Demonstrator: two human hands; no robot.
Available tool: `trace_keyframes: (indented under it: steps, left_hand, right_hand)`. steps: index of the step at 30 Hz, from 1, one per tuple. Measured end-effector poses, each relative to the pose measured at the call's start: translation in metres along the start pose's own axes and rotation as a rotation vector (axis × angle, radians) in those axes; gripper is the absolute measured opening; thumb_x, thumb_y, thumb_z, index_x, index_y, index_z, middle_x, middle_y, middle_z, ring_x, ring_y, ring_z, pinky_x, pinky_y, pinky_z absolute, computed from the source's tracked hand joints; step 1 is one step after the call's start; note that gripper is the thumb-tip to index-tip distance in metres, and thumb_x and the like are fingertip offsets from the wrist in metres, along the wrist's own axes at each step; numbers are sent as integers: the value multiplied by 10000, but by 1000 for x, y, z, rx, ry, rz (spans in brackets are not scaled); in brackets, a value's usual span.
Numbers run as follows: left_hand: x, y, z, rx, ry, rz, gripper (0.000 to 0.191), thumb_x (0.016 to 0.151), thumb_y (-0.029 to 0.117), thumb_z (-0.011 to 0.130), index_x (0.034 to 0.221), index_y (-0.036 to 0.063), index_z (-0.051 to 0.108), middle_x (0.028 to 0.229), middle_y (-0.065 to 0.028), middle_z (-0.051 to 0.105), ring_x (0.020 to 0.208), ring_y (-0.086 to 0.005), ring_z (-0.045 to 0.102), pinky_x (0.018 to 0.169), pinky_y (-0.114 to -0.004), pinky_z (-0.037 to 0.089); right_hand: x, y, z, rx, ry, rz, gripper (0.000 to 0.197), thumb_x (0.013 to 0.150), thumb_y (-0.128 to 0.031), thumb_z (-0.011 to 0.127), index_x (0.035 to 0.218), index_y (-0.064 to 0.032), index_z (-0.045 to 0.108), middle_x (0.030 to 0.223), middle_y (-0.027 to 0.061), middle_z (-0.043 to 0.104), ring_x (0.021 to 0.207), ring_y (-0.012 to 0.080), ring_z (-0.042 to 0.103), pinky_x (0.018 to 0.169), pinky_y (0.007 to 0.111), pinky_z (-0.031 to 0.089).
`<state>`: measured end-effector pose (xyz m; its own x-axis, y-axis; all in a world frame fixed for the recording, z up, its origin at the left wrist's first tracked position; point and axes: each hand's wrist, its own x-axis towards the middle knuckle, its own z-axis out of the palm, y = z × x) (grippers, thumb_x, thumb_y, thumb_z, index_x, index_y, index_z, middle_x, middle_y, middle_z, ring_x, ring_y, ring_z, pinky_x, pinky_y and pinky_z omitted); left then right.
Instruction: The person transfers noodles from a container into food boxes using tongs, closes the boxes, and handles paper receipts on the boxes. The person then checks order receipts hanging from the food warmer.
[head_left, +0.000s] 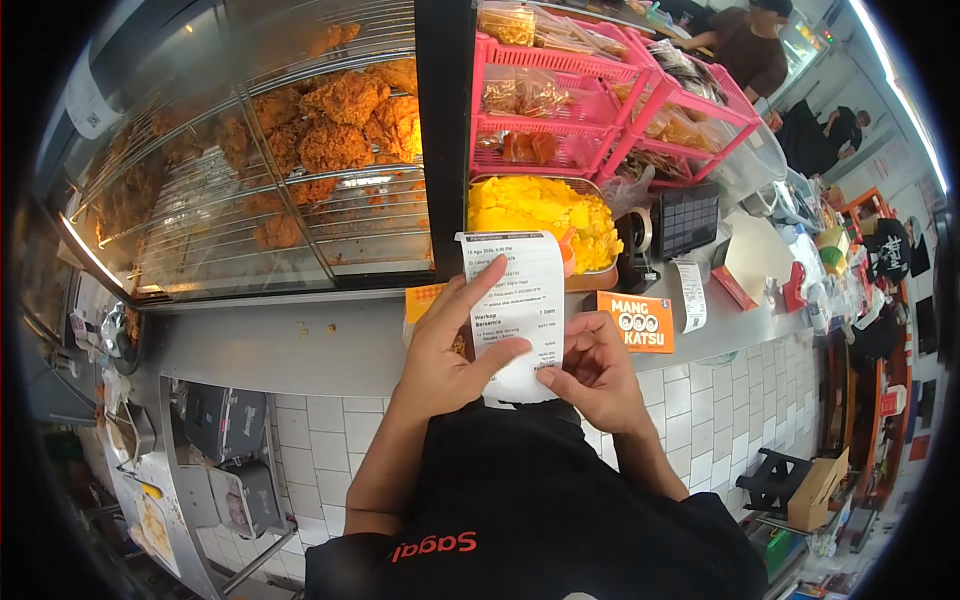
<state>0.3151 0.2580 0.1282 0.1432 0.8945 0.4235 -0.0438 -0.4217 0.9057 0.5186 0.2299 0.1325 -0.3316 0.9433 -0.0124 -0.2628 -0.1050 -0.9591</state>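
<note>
A long printed paper receipt (517, 300) is held upright between both hands over the front edge of the steel counter. My left hand (457, 352) holds its left side, thumb across the front and a finger along the upper part. My right hand (596, 367) pinches the lower right edge between thumb and fingers. Behind the receipt stands a metal tray of yellow scrambled-egg-like food (540, 214) with an orange-handled scoop (568, 251). An orange printed food box (637, 322) lies right of my right hand. Another orange-yellow box (420, 300) is partly hidden behind my left hand.
A glass display case (277, 187) with fried chicken (337, 120) stands at left. Pink stacked baskets (555, 60) hold bagged items behind the tray. A tape dispenser (639, 240), a dark tablet-like device (684, 217) and another receipt (690, 294) are at right. Two people are in the background.
</note>
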Motion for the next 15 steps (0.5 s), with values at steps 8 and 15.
trace_keyframes:
  steps: [8,15]
  left_hand:
    - [-3,-9,-14,-175,14,-67,463,1003,73,519,1445,-20,419,1275,-111,523,1204,-168,503,1025,-304,386]
    - [-10,-16,-15,-228,-154,-299,519,1011,72,495,1499,6,329,1316,-117,514,1102,-157,579,910,-274,477]
  right_hand:
    - [15,14,-12,-584,16,-160,734,801,-149,804,1382,-31,372,1134,69,606,1059,170,581,834,313,493]
    - [27,25,-9,-173,24,-135,674,878,-25,691,1439,-38,318,1232,138,576,1132,182,573,876,319,498]
